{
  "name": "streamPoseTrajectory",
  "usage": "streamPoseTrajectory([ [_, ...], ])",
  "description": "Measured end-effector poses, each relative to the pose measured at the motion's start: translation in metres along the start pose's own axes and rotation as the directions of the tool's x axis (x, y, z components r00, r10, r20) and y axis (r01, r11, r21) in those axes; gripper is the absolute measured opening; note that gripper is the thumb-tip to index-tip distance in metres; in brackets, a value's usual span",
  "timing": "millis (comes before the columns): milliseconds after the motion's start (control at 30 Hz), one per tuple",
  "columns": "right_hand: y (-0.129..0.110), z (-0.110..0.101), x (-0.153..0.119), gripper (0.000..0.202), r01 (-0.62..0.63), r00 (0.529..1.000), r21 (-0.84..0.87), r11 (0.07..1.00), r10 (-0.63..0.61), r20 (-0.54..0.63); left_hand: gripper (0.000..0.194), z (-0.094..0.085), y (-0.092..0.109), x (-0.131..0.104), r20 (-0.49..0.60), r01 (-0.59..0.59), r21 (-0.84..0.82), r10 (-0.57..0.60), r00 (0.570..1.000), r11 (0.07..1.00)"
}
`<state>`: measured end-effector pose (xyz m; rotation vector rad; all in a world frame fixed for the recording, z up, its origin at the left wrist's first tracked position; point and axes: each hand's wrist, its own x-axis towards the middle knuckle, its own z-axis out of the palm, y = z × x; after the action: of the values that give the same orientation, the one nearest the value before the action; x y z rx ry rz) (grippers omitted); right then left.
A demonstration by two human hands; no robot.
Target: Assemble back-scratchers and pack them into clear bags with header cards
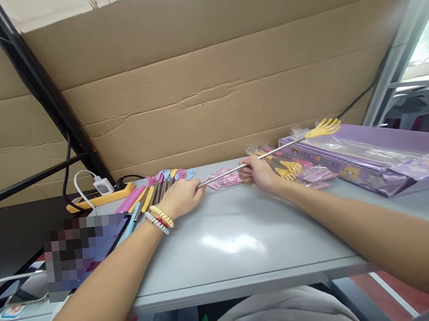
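Observation:
A back scratcher with a yellow hand-shaped head point(323, 128) and a thin metal rod point(223, 174) spans both my hands, extended and slanting up to the right. My left hand point(183, 197) is closed around its lower end, so the handle is hidden. Further up, my right hand point(256, 174) grips the rod between thumb and fingers. Beside my left hand lies a row of back scratchers point(142, 197) with pink, yellow, blue and brown handles. Small pink printed cards point(224, 178) lie behind the rod. Bagged back scratchers with yellow heads point(288, 169) are just past my right hand.
A purple printed box point(369, 175) holding clear plastic bags stands at the right. On the left are a yellow power strip point(101, 197), a white charger point(103, 185) and a propped tablet-like screen point(104, 243). Cardboard point(206, 79) walls off the back of the grey table point(225, 261).

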<state>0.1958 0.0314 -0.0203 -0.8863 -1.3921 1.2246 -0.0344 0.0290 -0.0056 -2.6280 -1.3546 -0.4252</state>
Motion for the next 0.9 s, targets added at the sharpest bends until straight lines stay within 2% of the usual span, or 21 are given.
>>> streamPoseTrajectory([
  [67,0.001,0.013,-0.004,0.034,-0.018,0.995,-0.038,0.999,0.021,0.093,0.033,0.001,0.009,0.0,-0.011,-0.035,-0.039,0.034,0.999,0.999],
  [133,0.001,0.021,-0.006,0.037,0.012,0.991,-0.05,0.999,-0.005,0.137,0.033,0.001,0.016,0.0,-0.031,-0.049,-0.061,0.047,0.998,0.997],
  [233,-0.006,0.016,-0.005,0.04,0.047,0.99,-0.017,0.999,-0.044,0.132,0.031,-0.002,0.017,0.001,-0.086,-0.049,-0.054,0.044,0.995,0.997],
  [300,-0.015,0.003,-0.002,0.04,0.071,0.994,0.078,0.994,-0.077,0.077,0.03,-0.005,0.011,0.002,-0.123,-0.029,-0.043,0.024,0.992,0.999],
  [400,-0.028,-0.022,0.001,0.04,0.142,0.989,0.209,0.968,-0.128,-0.079,0.034,-0.01,-0.004,0.003,-0.143,0.019,-0.037,-0.024,0.989,0.999],
  [500,-0.036,-0.04,0.001,0.042,0.181,0.971,0.216,0.959,-0.14,-0.193,0.041,-0.011,-0.017,0.004,-0.143,0.055,-0.022,-0.057,0.988,0.998],
  [567,-0.037,-0.044,0.001,0.041,0.174,0.969,0.207,0.963,-0.13,-0.209,0.046,-0.011,-0.023,0.003,-0.127,0.059,0.015,-0.057,0.99,0.998],
  [667,-0.033,-0.037,0.001,0.039,0.145,0.972,0.222,0.964,-0.097,-0.216,0.048,-0.01,-0.024,0.002,-0.104,0.059,0.082,-0.05,0.993,0.995],
  [767,-0.024,-0.018,-0.002,0.035,0.115,0.975,0.194,0.974,-0.073,-0.208,0.048,-0.008,-0.014,0.001,-0.081,0.036,0.073,-0.03,0.996,0.997],
  [833,-0.016,-0.001,-0.006,0.035,0.104,0.987,0.108,0.989,-0.089,-0.131,0.047,-0.005,-0.002,0.0,-0.064,-0.022,0.012,0.023,0.998,1.0],
  [900,-0.009,0.015,-0.011,0.036,0.115,0.993,-0.04,0.993,-0.114,0.014,0.047,-0.003,0.011,-0.001,-0.051,-0.084,-0.054,0.081,0.995,0.995],
])
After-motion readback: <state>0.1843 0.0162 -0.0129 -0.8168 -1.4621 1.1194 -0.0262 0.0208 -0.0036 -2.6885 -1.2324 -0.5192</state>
